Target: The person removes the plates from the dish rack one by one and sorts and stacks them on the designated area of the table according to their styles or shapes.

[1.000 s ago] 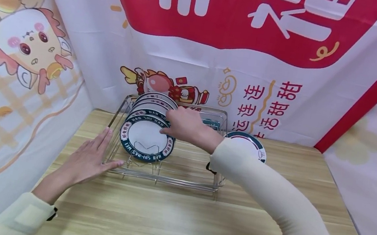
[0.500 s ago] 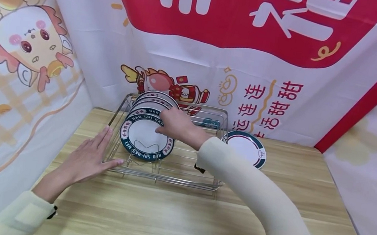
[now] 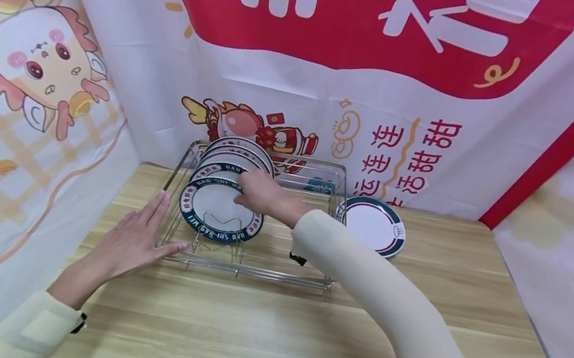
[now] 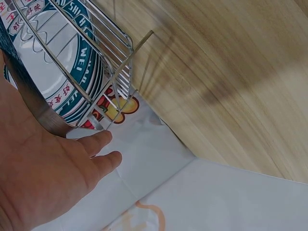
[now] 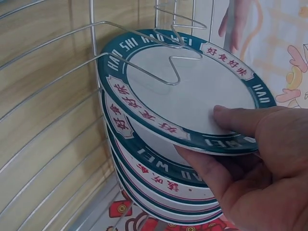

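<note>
A wire dish rack holds several round plates with dark green lettered rims, standing in a row on its left side. My right hand pinches the right edge of the front plate. In the right wrist view, the thumb lies on that plate's white face and the fingers are behind it. The front plate leans apart at the top from the plates behind. My left hand rests at the rack's left end with fingers extended; the left wrist view shows its fingertips beside the rack's corner.
Another green-rimmed plate lies on the wooden table, just right of the rack. A small blue-green item shows through the rack's back right. Printed cloth hangs close behind, with more cloth along the left and right sides.
My right hand has shifted left and slightly down. The front plate's top has tipped forward, widening the gap to the plate behind. My left hand has stayed in place.
</note>
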`<state>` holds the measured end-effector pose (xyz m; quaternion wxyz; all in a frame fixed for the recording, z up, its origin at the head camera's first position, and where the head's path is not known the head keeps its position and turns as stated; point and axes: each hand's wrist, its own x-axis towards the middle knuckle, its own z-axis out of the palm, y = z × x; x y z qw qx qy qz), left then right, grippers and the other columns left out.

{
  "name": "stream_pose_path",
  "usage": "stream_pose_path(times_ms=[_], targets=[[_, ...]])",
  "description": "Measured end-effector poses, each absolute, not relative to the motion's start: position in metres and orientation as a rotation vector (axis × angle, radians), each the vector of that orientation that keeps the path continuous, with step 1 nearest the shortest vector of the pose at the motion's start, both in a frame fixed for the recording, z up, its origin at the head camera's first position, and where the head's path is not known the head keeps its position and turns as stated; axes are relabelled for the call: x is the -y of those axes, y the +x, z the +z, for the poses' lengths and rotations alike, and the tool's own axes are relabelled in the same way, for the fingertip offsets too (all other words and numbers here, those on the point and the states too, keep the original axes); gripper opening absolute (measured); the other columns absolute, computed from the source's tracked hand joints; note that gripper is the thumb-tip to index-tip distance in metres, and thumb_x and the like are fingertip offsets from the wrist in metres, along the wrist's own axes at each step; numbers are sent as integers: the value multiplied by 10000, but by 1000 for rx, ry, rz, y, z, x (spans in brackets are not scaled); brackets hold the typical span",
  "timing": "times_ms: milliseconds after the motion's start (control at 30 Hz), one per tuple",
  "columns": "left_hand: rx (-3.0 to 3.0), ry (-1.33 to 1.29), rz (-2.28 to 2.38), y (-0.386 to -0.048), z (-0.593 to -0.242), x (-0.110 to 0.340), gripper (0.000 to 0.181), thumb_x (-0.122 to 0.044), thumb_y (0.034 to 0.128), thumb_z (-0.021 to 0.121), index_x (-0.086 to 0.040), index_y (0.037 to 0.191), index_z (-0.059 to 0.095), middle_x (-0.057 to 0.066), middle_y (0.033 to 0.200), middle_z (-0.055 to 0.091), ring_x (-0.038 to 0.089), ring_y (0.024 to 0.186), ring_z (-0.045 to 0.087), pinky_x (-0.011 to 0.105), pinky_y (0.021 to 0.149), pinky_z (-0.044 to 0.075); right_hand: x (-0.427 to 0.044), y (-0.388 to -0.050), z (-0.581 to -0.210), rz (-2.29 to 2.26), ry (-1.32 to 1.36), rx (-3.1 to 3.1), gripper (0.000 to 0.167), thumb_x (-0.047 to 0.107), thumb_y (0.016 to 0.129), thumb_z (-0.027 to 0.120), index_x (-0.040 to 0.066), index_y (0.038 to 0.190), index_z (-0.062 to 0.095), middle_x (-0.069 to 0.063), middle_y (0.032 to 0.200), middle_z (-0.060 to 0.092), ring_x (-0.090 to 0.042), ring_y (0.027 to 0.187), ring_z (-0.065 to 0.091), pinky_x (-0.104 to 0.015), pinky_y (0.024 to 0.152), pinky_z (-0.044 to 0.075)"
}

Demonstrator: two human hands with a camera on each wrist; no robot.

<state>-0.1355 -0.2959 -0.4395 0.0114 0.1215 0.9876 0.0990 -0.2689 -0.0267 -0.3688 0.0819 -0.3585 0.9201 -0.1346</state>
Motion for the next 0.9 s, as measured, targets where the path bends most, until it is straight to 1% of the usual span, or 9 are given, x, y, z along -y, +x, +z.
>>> stream_pose_path(times_ms=[133,333,467,700,900], targets=[[-3084,381,304,-136,-439,295,1133,-730,1008,504,34,1675,-3,275,1750,17,524,1578,166,726,1235,188,25,-265,-368,-419,-1058,-2718,221,211,1029,726,53,1183,723,-30,998,728,-136,838,666,-242,722,560],[-3082,374,300,-135,-439,295,1130,-729,1005,509,58,1671,47,278,1749,25,523,1577,173,731,1228,200,22,-261,-371,-441,-1082,-2724,173,207,1038,710,52,1111,737,-26,946,718,-142,799,644,-255,702,535],[-3079,372,299,-135,-438,295,1125,-728,1006,508,61,1670,60,273,1751,23,523,1576,176,733,1224,208,21,-260,-373,-455,-1100,-2736,164,203,1038,711,51,1090,745,-25,925,711,-143,778,630,-258,690,523],[-3079,366,309,-135,-437,294,1132,-727,1005,512,51,1673,32,276,1750,27,526,1574,178,737,1222,209,18,-258,-376,-497,-1120,-2742,160,198,1046,699,54,1101,745,-16,907,706,-133,752,635,-245,670,529],[-3082,371,316,-135,-438,294,1129,-722,1006,516,40,1676,19,272,1752,26,520,1576,181,739,1219,215,16,-256,-375,-520,-1116,-2787,171,203,1052,691,40,1066,738,-17,812,669,-126,670,581,-238,611,467]])
